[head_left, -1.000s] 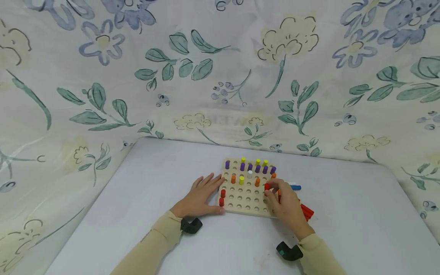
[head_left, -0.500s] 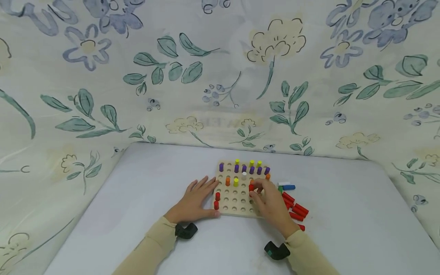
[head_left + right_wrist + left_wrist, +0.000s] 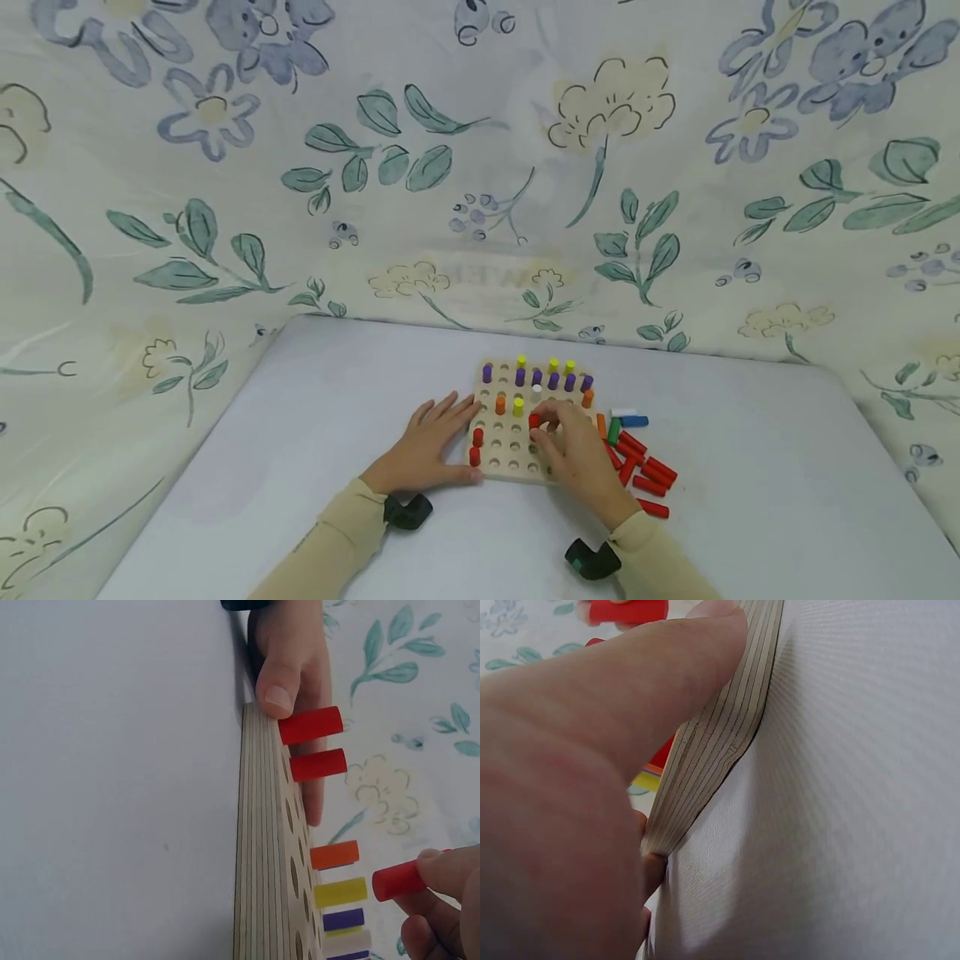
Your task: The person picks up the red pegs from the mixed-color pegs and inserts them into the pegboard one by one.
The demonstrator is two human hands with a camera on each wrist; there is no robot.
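My right hand (image 3: 581, 454) pinches a red peg (image 3: 534, 421) between thumb and fingers, over the middle of a wooden pegboard (image 3: 505, 454). In the right wrist view this peg (image 3: 397, 880) is clear of the board's face. My left hand (image 3: 423, 450) lies with fingers spread along the board's left edge, its thumb (image 3: 697, 660) against the near corner. Two red pegs (image 3: 477, 437) stand in the left column beside it. An orange peg (image 3: 500, 405) and a yellow peg (image 3: 518, 407) stand further back, with a white peg (image 3: 537, 392) and a row of purple pegs (image 3: 521, 377) behind.
Right of the board lie several loose red pegs (image 3: 660, 471), with a green peg (image 3: 614, 431), a blue peg (image 3: 635, 422), a white peg (image 3: 623, 412) and an orange peg (image 3: 602, 425). A flowered cloth (image 3: 480, 167) rises behind the white table (image 3: 360, 358).
My right hand has carried the red peg leftward from the board's right side to its middle. The loose pegs, first mostly hidden by that hand, now show. The left hand stays at the edge.
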